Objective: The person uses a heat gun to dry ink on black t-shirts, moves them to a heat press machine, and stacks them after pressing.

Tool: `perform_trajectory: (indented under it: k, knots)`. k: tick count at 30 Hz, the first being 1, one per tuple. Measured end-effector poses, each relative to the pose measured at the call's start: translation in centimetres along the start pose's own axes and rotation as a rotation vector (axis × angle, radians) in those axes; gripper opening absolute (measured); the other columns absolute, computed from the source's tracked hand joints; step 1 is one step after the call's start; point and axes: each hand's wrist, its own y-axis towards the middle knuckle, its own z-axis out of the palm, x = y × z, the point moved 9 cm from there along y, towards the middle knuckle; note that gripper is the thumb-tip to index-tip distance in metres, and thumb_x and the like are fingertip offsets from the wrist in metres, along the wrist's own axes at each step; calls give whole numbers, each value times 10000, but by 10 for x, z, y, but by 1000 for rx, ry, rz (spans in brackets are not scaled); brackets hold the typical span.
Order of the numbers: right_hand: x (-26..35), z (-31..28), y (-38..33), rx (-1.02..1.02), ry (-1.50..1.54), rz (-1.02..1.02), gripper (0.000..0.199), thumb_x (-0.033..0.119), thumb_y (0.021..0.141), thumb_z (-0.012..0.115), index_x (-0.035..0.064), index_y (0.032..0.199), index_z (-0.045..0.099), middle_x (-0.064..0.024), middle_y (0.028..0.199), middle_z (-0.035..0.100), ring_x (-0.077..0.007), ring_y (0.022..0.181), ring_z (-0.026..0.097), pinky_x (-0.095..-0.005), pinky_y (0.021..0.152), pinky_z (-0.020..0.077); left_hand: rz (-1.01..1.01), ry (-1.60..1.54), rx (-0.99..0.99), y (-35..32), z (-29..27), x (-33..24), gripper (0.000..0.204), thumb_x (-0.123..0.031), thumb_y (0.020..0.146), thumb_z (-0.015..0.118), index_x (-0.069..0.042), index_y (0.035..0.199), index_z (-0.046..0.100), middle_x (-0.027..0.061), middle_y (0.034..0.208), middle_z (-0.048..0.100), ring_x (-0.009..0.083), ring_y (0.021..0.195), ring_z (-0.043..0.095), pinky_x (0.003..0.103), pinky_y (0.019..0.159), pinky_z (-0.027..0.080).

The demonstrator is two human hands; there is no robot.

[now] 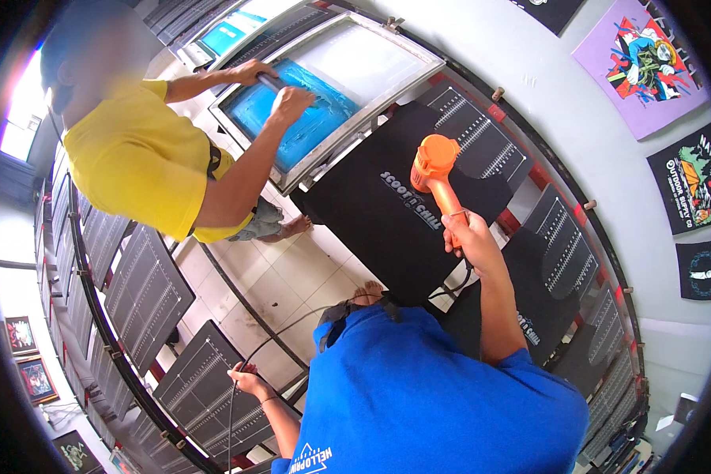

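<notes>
With the right hand [468, 237] closed on the heat gun [436, 175] above the black shirt [387, 213] and the left hand [246, 381] gripping its cable [280, 332], lingering could scorch the print.

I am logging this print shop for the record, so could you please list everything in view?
heat gun: one, orange, held above the black shirt
black shirt: one, black with pale print, spread on a board at centre
printing screen: one, metal frame with blue ink, upper centre, worked by a co-worker
co-worker: one, yellow shirt, upper left, both hands on a squeegee
printing boards: many, black with white ruled lines, ringed around the floor
cable: one, dark, running over the tiled floor to the left hand
wall shirts: several, one purple and others black, right wall
framed pictures: several, lower left
left hand: one, holds the cable
right hand: one, grips the heat gun's handle
</notes>
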Motion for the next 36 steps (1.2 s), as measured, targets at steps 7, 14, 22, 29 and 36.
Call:
perform_trajectory:
  k: [7, 14, 22, 29, 36]
  knots:
    - [-3, -2, 6, 12, 27, 9, 330, 342, 878, 622, 35, 977, 554, 11, 669, 553, -63, 553, 532, -202, 461, 372, 65, 114, -90, -10, 7, -5, 564, -485, 1000, 304, -7, 860, 569, 78, 643, 557, 161, 560, 521, 278, 524, 429]
    - [-6, 0, 6, -8, 32, 35, 333, 338, 877, 619, 29, 981, 553, 3, 665, 552, -71, 550, 530, -203, 463, 370, -3, 185, -253, -25, 11, -26, 568, -476, 1003, 282, -20, 855, 587, 67, 631, 547, 158, 554, 515, 287, 509, 426]
    - [-10, -6, -2, -8, 12, 39, 342, 352, 907, 603, 28, 992, 536, -9, 685, 561, -77, 552, 546, -197, 449, 373, 36, 235, -253, -25, 13, -28, 574, -488, 998, 291, -23, 826, 581, 61, 614, 542, 162, 560, 522, 297, 512, 422]
    - [-13, -11, -17, -37, 8, 52, 317, 326, 909, 597, 29, 1004, 537, -14, 684, 562, -81, 553, 546, -205, 452, 366, 50, 287, -267, -31, 12, -33, 569, -491, 992, 298, -31, 812, 581, 64, 619, 548, 178, 561, 527, 321, 532, 428]
    - [-14, -1, -13, 9, 18, 21, 300, 322, 902, 603, 39, 982, 540, -3, 686, 565, -80, 565, 560, -207, 459, 382, 81, 288, -260, -28, 13, -33, 592, -504, 991, 283, -29, 809, 587, 59, 607, 549, 184, 557, 531, 334, 536, 432]
